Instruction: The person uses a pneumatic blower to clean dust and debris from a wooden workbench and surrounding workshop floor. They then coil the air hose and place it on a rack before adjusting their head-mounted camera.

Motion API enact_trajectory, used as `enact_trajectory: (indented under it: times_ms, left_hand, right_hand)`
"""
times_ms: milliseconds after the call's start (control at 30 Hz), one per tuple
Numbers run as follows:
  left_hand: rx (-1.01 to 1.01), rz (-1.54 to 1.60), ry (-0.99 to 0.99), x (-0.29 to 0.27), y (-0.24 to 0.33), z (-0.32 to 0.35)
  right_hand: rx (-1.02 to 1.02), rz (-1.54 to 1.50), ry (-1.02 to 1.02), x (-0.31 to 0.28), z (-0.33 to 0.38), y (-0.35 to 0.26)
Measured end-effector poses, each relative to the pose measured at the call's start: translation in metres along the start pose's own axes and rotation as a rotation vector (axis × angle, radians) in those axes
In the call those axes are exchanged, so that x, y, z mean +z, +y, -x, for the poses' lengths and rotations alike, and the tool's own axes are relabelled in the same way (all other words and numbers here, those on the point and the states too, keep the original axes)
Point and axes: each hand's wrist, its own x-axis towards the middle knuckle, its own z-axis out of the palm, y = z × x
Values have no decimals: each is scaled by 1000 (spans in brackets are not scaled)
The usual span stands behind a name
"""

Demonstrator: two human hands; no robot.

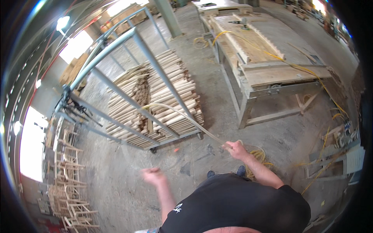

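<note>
My right hand [236, 149] is closed around a long, pale, curved length [186, 116], which could be a hose or a thin bent strip. It arcs up and left from my fist, passing in front of the cart's bars. My left hand [154, 176] is held out over the concrete floor to the left, smeared by motion, so its fingers are unclear. Ahead stands a wheeled cart with a blue-grey tubular frame [161, 77], loaded with stacked wooden spindles [175, 87]. A coiled yellow hose [258, 157] lies on the floor behind my right forearm.
A long wooden workbench [268, 77] stands at the right, with a drill-like tool [243, 23] and a yellow hose [307, 70] on it. Wooden chair frames [72, 186] line the left side. Grey metal equipment [353, 159] sits at far right. A steel column [169, 17] rises behind the cart.
</note>
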Motion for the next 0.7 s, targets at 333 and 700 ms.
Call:
enact_trajectory:
  times_ms: [333,700]
  left_hand:
    - [-1154,94,-503,22,-142,125]
    - [1338,-554,-1962,162,5,248]
  right_hand:
    - [94,-667,-111,72,-3,-29]
    - [-55,163,-87,-23,4,7]
